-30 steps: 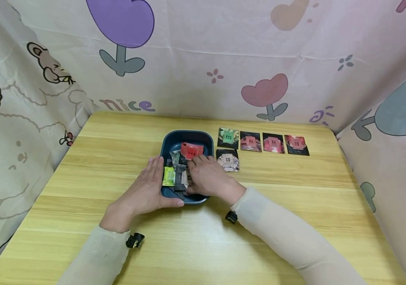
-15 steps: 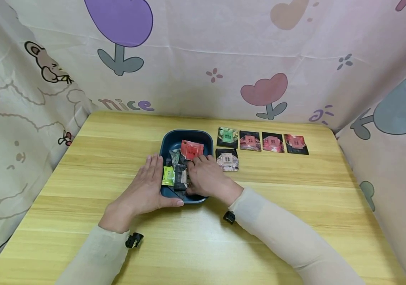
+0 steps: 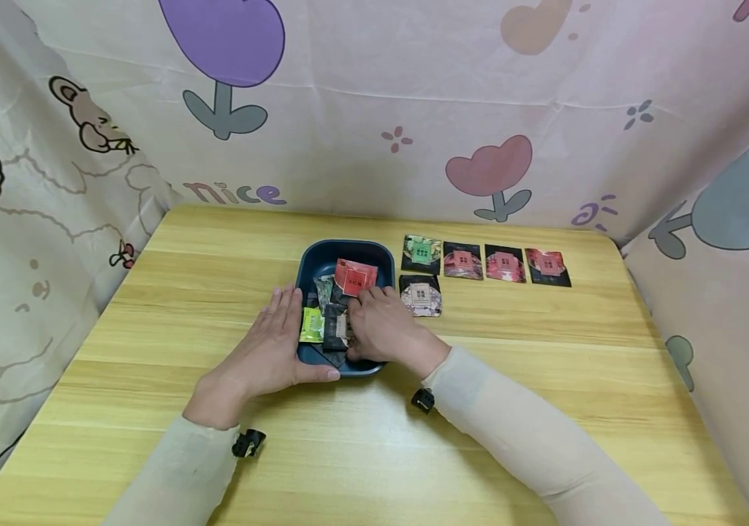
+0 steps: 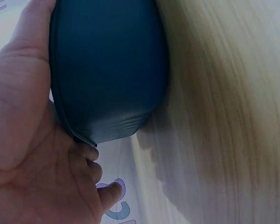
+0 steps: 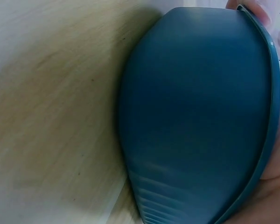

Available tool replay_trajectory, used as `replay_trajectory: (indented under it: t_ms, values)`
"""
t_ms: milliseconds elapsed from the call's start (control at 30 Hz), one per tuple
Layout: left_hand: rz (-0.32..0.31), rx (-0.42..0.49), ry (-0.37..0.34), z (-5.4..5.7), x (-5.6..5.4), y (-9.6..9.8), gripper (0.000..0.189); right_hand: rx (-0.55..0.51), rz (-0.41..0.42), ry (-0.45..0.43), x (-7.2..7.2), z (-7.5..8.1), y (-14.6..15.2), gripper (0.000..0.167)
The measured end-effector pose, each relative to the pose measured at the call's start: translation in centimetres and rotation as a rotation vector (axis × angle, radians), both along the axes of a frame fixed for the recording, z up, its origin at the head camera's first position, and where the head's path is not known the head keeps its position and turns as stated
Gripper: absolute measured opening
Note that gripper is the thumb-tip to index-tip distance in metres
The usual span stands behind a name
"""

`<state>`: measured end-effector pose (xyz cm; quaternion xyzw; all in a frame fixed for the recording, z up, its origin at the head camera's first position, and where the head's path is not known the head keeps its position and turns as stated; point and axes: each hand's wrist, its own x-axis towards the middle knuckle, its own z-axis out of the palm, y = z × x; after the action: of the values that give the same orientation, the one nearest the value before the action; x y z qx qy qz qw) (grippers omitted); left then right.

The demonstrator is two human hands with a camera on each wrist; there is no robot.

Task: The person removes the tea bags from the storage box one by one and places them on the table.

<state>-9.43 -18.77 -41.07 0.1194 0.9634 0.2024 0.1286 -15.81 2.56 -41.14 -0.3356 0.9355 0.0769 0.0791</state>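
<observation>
A dark blue plastic bin [image 3: 346,243] stands on the table, with several small sachets inside. My left hand [image 3: 261,349] lies along its left side, fingers straight and thumb stretched along the near rim. My right hand [image 3: 387,329] reaches over the right rim into the bin, its fingers bent down among the sachets; its fingertips are hidden, and I cannot tell whether they pinch one. Beside them lie a black sachet [image 3: 335,337] with a pale label, a red sachet [image 3: 356,277] and a yellow-green sachet [image 3: 312,326]. Both wrist views mostly show the bin's outer wall [image 4: 112,70].
Right of the bin, a green-labelled sachet [image 3: 421,254] and three red-labelled sachets [image 3: 462,261] form a row. A white-labelled sachet [image 3: 420,295] lies below the green one. A printed curtain [image 3: 348,146] closes off the table's back and sides.
The red sachet in the bin has shifted and turned slightly. My hands have stayed in nearly the same places.
</observation>
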Motion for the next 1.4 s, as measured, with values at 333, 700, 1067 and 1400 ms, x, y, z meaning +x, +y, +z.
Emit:
replay_trajectory:
  t_ms: [333,700,1067,1400]
  values:
    - [0.004,0.011,0.002,0.0,0.1,-0.1,0.147,-0.002,-0.010,-0.007,0.0,0.0,0.0,0.075]
    - [0.010,0.017,-0.007,-0.1,0.0,-0.1,0.148,-0.021,0.012,0.021,0.1,0.0,0.1,0.075]
    - [0.010,0.017,-0.012,-0.1,0.0,0.0,0.148,-0.124,0.031,0.071,0.1,-0.3,0.3,0.078]
    - [0.012,0.017,-0.025,0.0,-0.1,-0.1,0.150,-0.241,0.077,0.108,-0.2,2.2,1.2,0.070]
